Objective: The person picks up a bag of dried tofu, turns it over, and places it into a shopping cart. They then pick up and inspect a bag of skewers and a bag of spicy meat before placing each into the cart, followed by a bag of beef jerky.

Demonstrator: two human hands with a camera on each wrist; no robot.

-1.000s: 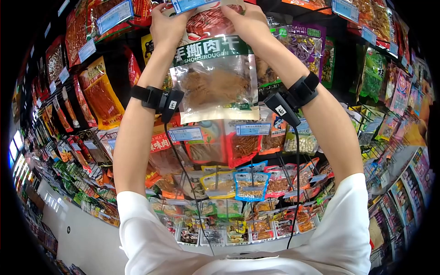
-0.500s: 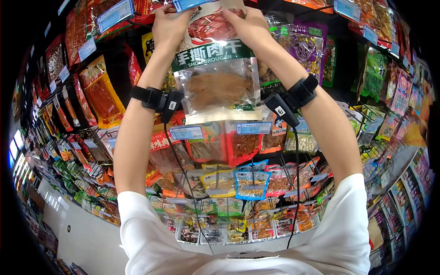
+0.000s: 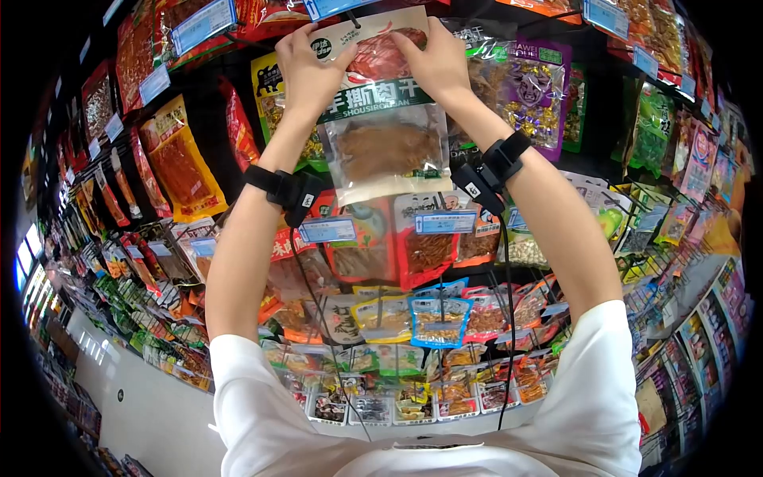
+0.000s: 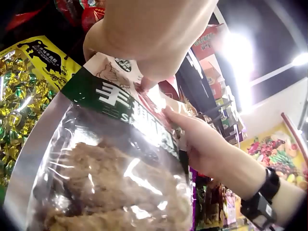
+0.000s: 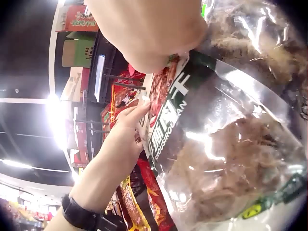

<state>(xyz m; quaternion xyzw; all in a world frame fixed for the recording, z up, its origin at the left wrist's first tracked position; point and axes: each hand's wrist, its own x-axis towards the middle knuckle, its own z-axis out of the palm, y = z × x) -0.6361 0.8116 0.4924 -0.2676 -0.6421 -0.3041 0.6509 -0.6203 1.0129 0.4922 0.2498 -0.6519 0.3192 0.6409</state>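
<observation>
Both hands hold a bag of shredded jerky (image 3: 389, 151) by its upper part, upright in front of the rack. It has a cream top with a meat picture, a dark green band and a clear window showing brown meat. My left hand (image 3: 312, 75) pinches the left edge, thumb on the front and fingers behind. At the right edge my right hand (image 3: 439, 65) grips it likewise, its thumb on the meat picture. A dark hook tip (image 3: 354, 21) shows at the bag's top edge, just below a blue price tag (image 3: 334, 6).
Behind the bag hang a purple snack bag (image 3: 534, 95) and a yellow-and-black one (image 3: 269, 87). An orange bag (image 3: 183, 163) hangs to the left. Lower down are price tags (image 3: 445, 222), a blue-edged pouch (image 3: 439, 322) and white bins (image 3: 413, 413) of snacks. Cables run down from both wrist cameras.
The bag and both hands have come lower and slightly right, out from under the price tag. The bag's top edge and the hook tip now show. Both hands keep their grip.
</observation>
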